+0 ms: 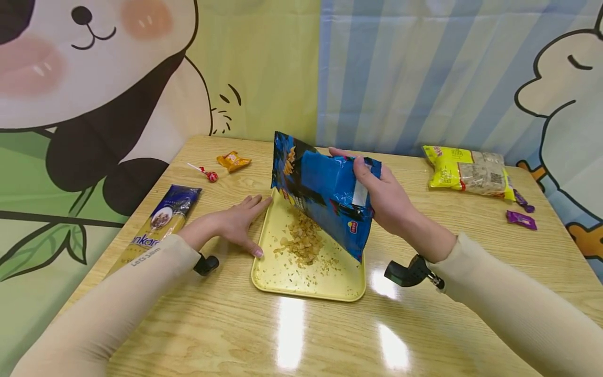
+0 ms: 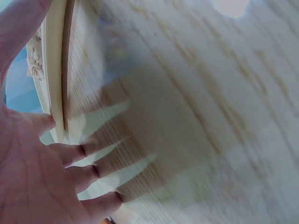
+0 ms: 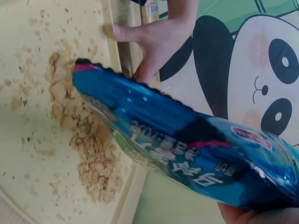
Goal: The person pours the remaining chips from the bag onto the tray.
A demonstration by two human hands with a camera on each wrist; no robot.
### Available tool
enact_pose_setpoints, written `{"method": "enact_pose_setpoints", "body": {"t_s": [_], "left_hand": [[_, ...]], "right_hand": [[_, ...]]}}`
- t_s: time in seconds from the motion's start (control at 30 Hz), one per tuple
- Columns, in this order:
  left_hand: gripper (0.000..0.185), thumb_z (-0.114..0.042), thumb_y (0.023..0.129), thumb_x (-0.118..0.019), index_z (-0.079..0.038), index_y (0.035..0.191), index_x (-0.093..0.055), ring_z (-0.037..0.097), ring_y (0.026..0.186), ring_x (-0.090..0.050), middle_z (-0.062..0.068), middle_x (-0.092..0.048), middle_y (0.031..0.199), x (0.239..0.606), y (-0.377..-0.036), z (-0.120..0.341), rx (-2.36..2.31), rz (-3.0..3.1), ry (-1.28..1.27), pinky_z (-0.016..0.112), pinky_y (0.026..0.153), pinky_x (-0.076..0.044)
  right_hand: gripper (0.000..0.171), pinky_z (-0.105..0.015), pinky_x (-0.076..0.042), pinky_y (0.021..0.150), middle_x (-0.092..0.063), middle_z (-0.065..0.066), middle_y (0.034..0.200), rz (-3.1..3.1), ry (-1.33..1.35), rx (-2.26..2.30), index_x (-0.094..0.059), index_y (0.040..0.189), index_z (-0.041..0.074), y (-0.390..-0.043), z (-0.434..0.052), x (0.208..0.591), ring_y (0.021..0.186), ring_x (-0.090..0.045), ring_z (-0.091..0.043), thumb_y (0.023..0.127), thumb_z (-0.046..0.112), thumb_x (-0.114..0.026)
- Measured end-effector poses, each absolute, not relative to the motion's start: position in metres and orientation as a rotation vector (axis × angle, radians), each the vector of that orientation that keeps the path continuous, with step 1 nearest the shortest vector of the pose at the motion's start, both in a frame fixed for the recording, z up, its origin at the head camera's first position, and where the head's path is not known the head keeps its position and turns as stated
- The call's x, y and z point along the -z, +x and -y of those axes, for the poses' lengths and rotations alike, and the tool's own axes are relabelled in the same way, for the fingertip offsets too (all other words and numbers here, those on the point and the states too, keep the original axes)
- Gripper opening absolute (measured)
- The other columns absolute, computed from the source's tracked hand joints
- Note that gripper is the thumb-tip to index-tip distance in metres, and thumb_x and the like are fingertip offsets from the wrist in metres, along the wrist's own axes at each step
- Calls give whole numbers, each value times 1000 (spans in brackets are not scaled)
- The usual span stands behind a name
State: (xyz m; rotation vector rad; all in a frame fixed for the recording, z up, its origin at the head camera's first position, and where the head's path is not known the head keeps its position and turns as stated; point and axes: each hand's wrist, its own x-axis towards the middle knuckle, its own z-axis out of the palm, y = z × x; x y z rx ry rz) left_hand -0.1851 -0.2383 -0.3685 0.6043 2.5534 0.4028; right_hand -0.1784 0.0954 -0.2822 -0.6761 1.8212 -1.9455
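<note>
Wood-grain surface (image 1: 235,335), glossy, with ceiling glare nearest me; cartoon panda and striped curtain backdrop behind.

Near: yellow tray (image 1: 278,280) sits at centre, holding a heap of crushed chips (image 1: 303,242) and scattered crumbs. My left hand (image 1: 233,224) lies flat on the surface, fingers (image 2: 77,153) straight and spread, fingertips and thumb against the tray's left rim. It holds nothing; it only steadies the tray.

Mid: my right hand (image 1: 388,199) grips the blue chip bag (image 1: 325,191), thumb across the front panel, remaining fingers wrapped behind. The bag hangs above the tray, over the chip heap, not resting on it as far as I can tell.

Handling, my judgement: thin foil-plastic film, light, limp, crinkly and somewhat slick. It collapses under a pinch, so a broad grip on the upper side panel, as now, suits it. Remaining contents are brittle; squeezing would crush them further.

Orientation: the long axis runs diagonally, high at the far left, low at the near right. In the right wrist view the jagged dark edge beside the pink band looks like the opened mouth, and it faces down toward the heap.

Far: pasta packet (image 1: 162,220) left, lollipop (image 1: 207,174), small orange wrapper (image 1: 233,161); at right a yellow snack pack (image 1: 466,173) and purple candies (image 1: 520,219).
</note>
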Motion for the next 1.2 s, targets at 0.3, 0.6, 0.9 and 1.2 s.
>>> {"method": "enact_pose_setpoints", "body": {"t_s": [0.3,0.6,0.9,1.2], "left_hand": [[136,-54,72,-89,-2,164,-4,56,154,2,35,1,167,369,-186,238,-387,-2560,595,74,121,-11],[132,-54,75,-87,5,162,-7,53,155,4,32,4,168,368,-186,239,-361,-2536,567,74,121,-11],[132,-54,73,-88,4,162,-10,54,155,3,33,2,168,370,-186,240,-374,-2541,576,74,121,-11],[130,-53,74,-88,1,163,-10,54,154,3,33,3,168,370,-187,239,-384,-2540,582,76,120,-11]], "right_hand": [[66,-33,-57,99,-41,-20,161,-1814,-675,1893,-33,161,14,-164,-100,279,131,-60,-20,107,52,-34],[63,-39,-58,97,-42,-17,161,-1839,-679,1803,-35,161,15,-148,-104,280,138,-54,-36,109,50,-31],[64,-40,-58,96,-40,-21,161,-1752,-596,1783,-34,161,15,-138,-110,276,126,-63,-21,108,52,-32],[58,-41,-57,98,-41,-16,161,-1709,-528,1773,-40,159,22,-134,-113,266,130,-60,-25,108,51,-35]]}}
